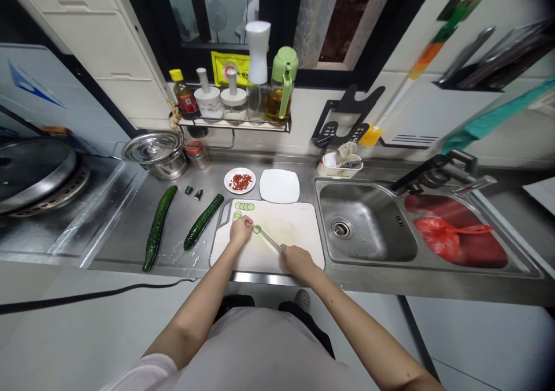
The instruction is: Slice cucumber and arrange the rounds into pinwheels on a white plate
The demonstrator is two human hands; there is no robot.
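Note:
My right hand (298,262) is wrapped round the handle of a kitchen knife (270,240), its blade pointing left over the white cutting board (303,229). A round cucumber slice (256,229) is at the knife's tip. Just left of it, my left hand (241,229) has its fingers curled together; whether anything is between them is hidden. Beyond that hand, several cucumber slices (245,206) overlap in a row along the board's far left, with more slices (237,214) below. Two whole cucumbers (203,222) (159,228) and cut cucumber ends (198,194) lie left of the board.
Behind the board stand a plate of chopped red pieces (231,172) and a white square plate (280,185). A steel pot (161,157) and a lidded pan (34,168) are to the left. Rightward, a sink (368,240) adjoins a basin with a red bag (437,239).

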